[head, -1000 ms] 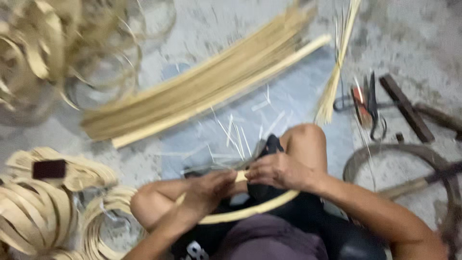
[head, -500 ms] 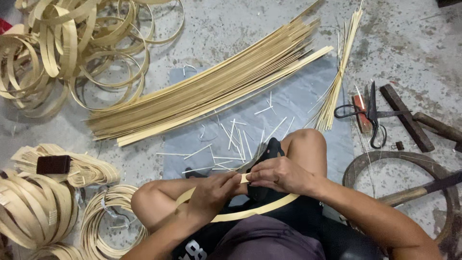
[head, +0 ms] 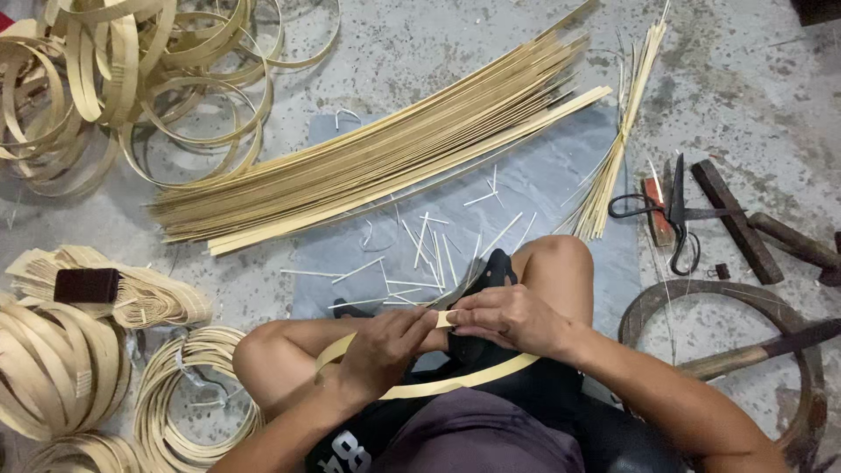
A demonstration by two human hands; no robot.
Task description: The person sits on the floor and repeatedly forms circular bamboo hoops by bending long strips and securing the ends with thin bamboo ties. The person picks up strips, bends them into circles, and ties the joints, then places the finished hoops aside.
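Note:
I sit cross-legged on the floor with a pale bamboo strip (head: pixel 455 381) bent into a loop across my lap. My left hand (head: pixel 385 350) pinches the strip where its ends overlap. My right hand (head: pixel 508 320) grips the same joint from the right, fingertips touching the left hand's. Part of the loop is hidden behind my hands and legs. A large bundle of long bamboo strips (head: pixel 385 153) lies diagonally on the floor ahead of my knees.
Finished bamboo hoops (head: pixel 123 79) pile up at the far left, with coiled strips (head: pixel 53 368) at the near left. Short offcuts (head: pixel 420 250) litter a grey sheet (head: pixel 561 188). Thin splints (head: pixel 618 144), black scissors (head: pixel 674 215), wooden blocks (head: pixel 736 219) and a metal ring (head: pixel 701 298) lie to the right.
The view has tilted to show more of the hoops at far left. Both hands stay at the strip's joint, barely moving.

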